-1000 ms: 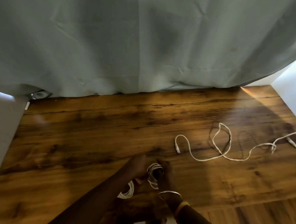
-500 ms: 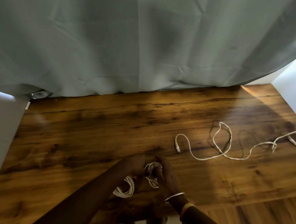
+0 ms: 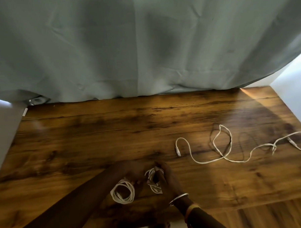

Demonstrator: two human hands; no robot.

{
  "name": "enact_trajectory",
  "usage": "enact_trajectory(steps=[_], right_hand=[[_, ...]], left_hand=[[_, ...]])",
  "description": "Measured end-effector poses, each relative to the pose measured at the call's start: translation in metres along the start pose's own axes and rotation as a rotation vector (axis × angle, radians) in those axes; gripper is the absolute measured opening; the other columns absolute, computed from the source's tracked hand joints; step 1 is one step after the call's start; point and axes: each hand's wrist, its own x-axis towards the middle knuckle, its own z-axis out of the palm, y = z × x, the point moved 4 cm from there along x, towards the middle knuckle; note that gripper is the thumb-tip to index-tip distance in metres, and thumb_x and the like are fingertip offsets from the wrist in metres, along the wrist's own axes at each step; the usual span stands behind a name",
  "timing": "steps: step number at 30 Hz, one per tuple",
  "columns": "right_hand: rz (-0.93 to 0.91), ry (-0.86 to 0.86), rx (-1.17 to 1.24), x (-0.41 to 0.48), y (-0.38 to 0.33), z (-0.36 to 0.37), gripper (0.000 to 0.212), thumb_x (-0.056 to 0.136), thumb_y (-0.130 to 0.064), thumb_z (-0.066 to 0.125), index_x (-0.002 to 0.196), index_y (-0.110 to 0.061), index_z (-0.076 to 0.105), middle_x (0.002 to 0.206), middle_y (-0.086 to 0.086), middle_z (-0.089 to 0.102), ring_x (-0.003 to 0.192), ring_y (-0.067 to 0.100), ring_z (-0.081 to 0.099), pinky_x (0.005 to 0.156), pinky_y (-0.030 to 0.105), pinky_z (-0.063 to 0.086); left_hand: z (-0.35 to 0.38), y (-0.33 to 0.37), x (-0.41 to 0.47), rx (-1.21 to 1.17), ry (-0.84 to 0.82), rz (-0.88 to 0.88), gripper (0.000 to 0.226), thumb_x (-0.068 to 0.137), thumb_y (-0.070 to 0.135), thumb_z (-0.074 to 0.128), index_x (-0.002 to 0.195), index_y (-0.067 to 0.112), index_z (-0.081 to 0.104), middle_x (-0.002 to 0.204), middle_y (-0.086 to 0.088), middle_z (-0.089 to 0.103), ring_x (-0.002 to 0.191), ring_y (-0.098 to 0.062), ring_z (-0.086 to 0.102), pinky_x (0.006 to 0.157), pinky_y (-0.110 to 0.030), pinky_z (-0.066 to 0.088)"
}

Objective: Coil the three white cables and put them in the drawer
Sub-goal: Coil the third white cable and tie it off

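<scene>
Three white cables lie on your wooden table (image 3: pixel 74 153), below the grey-green curtain (image 3: pixel 150 44) hanging at its far edge. Right of your hands, well apart, the loose cable (image 3: pixel 231 153) sprawls uncoiled. Just left of them rests a finished coil (image 3: pixel 123 192). Your left hand (image 3: pixel 131 172) and right hand (image 3: pixel 167 179) both pinch the half-wound cable (image 3: pixel 154 180) between them, a silver bangle (image 3: pixel 178 198) on your right wrist.

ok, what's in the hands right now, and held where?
Both the left hand and the right hand grip the half-wound cable bundle between them, around its loops. Exact finger placement is too dark to tell.
</scene>
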Motion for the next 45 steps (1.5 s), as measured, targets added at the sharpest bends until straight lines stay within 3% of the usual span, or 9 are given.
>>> enact_trajectory(steps=[3, 11, 20, 25, 28, 33, 36, 40, 45], right_hand=[[-0.040, -0.042, -0.023, -0.003, -0.004, 0.000, 0.028, 0.102, -0.023, 0.050, 0.128, -0.034, 0.048, 0.119, -0.008, 0.058, 0.104, -0.001, 0.058, 0.086, 0.009, 0.044], [-0.039, 0.012, -0.001, 0.002, -0.001, -0.004, 0.026, 0.100, -0.026, 0.054, 0.123, -0.038, 0.052, 0.123, -0.008, 0.063, 0.114, 0.005, 0.060, 0.095, 0.021, 0.048], [0.066, 0.338, 0.155, 0.036, -0.017, -0.088, 0.029, 0.099, -0.016, 0.055, 0.126, -0.009, 0.061, 0.114, -0.002, 0.062, 0.106, 0.011, 0.058, 0.089, 0.021, 0.042], [0.268, 0.326, 0.295, 0.065, 0.013, -0.116, 0.017, 0.076, -0.020, 0.056, 0.081, -0.021, 0.073, 0.093, 0.011, 0.074, 0.092, 0.029, 0.069, 0.085, 0.042, 0.055], [0.429, 0.245, 0.405, 0.077, 0.041, -0.113, 0.006, 0.076, -0.017, 0.063, 0.080, -0.013, 0.065, 0.094, 0.021, 0.070, 0.086, 0.034, 0.068, 0.080, 0.042, 0.057], [0.585, 0.198, 0.447, 0.086, 0.068, -0.103, 0.040, 0.061, -0.047, 0.074, 0.088, -0.020, 0.063, 0.123, 0.026, 0.064, 0.110, 0.036, 0.063, 0.099, 0.046, 0.050], [0.544, 0.235, 0.455, 0.081, 0.030, -0.123, 0.062, 0.082, -0.056, 0.068, 0.119, -0.006, 0.064, 0.113, 0.026, 0.067, 0.101, 0.036, 0.065, 0.091, 0.039, 0.052], [0.506, 0.406, 0.684, 0.093, -0.003, -0.166, 0.045, 0.099, -0.038, 0.053, 0.086, 0.003, 0.066, 0.048, 0.002, 0.065, 0.039, 0.012, 0.062, 0.036, 0.015, 0.042], [0.352, 0.453, 0.760, 0.098, -0.067, -0.216, 0.046, 0.100, -0.043, 0.048, 0.080, -0.007, 0.069, 0.059, 0.008, 0.056, 0.036, 0.014, 0.048, 0.040, 0.022, 0.037]], left_hand=[[-0.002, 0.000, -0.004, -0.010, -0.017, -0.039, 0.026, 0.092, 0.035, 0.059, 0.069, 0.023, 0.056, 0.076, -0.004, 0.062, 0.060, -0.012, 0.053, 0.062, -0.028, 0.043], [-0.038, 0.012, -0.017, 0.088, 0.011, -0.034, 0.029, 0.083, 0.035, 0.073, 0.065, 0.017, 0.060, 0.065, 0.002, 0.061, 0.058, -0.012, 0.058, 0.057, -0.027, 0.046], [-0.134, 0.085, 0.016, -0.102, 0.623, 0.165, 0.039, 0.083, 0.028, 0.075, 0.117, 0.014, 0.062, 0.110, -0.003, 0.065, 0.100, -0.020, 0.061, 0.085, -0.036, 0.052], [-0.139, 0.126, 0.066, 0.045, 0.576, 0.210, 0.054, 0.088, 0.012, 0.067, 0.138, 0.013, 0.048, 0.136, -0.008, 0.055, 0.119, -0.023, 0.055, 0.095, -0.034, 0.047], [-0.125, 0.131, 0.099, 0.210, 0.469, 0.158, 0.047, 0.089, 0.007, 0.064, 0.134, 0.012, 0.050, 0.137, -0.009, 0.052, 0.122, -0.024, 0.053, 0.098, -0.035, 0.046], [-0.114, 0.136, 0.120, 0.234, 0.482, 0.142, 0.016, 0.086, 0.009, 0.066, 0.103, 0.010, 0.067, 0.110, -0.009, 0.066, 0.098, -0.022, 0.063, 0.083, -0.034, 0.052], [-0.130, 0.161, 0.104, 0.048, 0.578, 0.234, 0.003, 0.081, 0.005, 0.071, 0.082, 0.008, 0.073, 0.084, -0.010, 0.074, 0.079, -0.023, 0.070, 0.070, -0.034, 0.056], [-0.161, 0.200, 0.067, -0.011, 0.574, 0.418, 0.004, 0.079, 0.007, 0.071, 0.078, 0.006, 0.075, 0.078, -0.010, 0.075, 0.067, -0.016, 0.068, 0.064, -0.026, 0.052], [-0.232, 0.236, 0.012, 0.024, 0.652, 0.624, 0.016, 0.084, 0.007, 0.066, 0.092, 0.012, 0.079, 0.085, -0.005, 0.076, 0.075, -0.019, 0.070, 0.071, -0.032, 0.056]])
